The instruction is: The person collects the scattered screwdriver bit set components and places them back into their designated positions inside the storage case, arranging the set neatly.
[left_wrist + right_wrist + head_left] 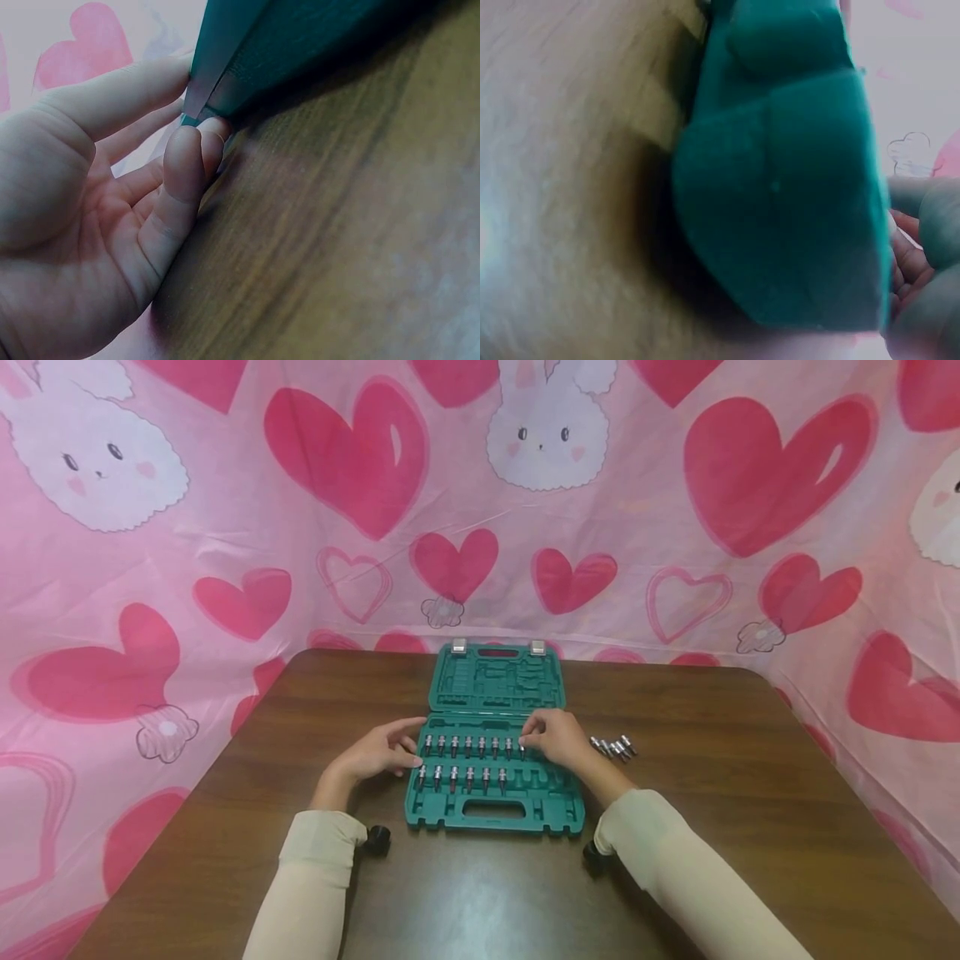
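An open green plastic case (495, 820) lies on the table, with short silver bit sockets (468, 745) standing in two rows inside it. My right hand (558, 739) pinches a bit socket (522, 750) at the right end of the back row, between thumb and fingers. In the right wrist view the green case wall (780, 202) hides most of that hand (922, 262). At the case's left edge, my left hand (378, 750) rests with relaxed fingers, its thumb and forefinger touching the rim. The left wrist view has this hand (97, 187) against the green side.
Several loose bit sockets (617, 748) lie on the brown table (480, 902) right of the case. The case lid (497, 681) stands raised behind, with two metal latches. A pink curtain (480, 510) with hearts and rabbits surrounds the table. The front row's right slots (540, 778) are vacant.
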`<state>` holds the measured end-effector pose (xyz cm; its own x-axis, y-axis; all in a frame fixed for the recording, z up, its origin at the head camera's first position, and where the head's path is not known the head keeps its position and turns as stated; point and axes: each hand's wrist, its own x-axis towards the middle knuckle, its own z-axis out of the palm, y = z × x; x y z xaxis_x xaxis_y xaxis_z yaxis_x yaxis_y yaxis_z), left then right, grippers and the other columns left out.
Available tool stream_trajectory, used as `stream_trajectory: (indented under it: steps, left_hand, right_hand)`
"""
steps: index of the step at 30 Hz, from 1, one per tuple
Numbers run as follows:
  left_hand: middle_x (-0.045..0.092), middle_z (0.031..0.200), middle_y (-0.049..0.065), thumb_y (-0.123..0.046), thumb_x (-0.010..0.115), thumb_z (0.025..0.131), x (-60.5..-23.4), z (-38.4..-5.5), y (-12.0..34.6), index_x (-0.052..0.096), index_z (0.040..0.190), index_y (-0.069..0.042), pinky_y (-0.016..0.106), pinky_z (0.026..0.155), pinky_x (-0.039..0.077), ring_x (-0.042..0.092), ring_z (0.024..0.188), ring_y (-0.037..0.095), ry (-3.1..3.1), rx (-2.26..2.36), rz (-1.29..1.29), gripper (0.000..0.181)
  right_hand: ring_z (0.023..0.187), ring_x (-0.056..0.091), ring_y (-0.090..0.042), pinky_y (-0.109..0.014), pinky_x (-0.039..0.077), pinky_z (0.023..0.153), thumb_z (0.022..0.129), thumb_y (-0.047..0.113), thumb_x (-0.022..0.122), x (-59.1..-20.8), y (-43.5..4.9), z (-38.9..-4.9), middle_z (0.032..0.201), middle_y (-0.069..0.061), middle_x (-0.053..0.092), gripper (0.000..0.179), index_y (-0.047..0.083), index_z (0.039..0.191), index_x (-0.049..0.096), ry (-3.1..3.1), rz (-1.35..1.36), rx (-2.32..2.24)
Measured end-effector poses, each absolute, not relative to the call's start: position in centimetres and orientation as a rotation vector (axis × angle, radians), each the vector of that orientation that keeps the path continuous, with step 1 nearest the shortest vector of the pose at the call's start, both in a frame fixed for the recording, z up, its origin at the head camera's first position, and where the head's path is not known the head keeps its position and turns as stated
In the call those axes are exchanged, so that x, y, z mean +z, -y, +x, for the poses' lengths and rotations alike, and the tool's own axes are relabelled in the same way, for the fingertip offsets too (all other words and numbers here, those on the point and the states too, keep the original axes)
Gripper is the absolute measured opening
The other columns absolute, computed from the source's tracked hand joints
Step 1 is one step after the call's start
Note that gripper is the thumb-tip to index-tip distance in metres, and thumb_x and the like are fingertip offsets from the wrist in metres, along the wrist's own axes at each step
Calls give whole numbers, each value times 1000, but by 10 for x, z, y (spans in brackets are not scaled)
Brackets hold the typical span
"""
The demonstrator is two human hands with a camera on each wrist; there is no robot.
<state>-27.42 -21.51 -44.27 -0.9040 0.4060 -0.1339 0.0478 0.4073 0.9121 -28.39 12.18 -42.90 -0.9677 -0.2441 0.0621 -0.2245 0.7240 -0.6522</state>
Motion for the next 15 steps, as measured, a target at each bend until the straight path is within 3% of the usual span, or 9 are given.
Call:
stream_trajectory:
  steps: [15]
  left_hand:
    - [62, 97, 15, -9, 74, 86, -444, -275, 217, 38, 150, -12, 38, 69, 54, 63, 78, 26, -2319, 1508, 428, 73]
  right_hand:
    - [72, 55, -17, -36, 46, 65, 88, 18, 73, -434, -123, -282, 77, 1, 61, 8, 13, 88, 67, -2932, -407, -1089]
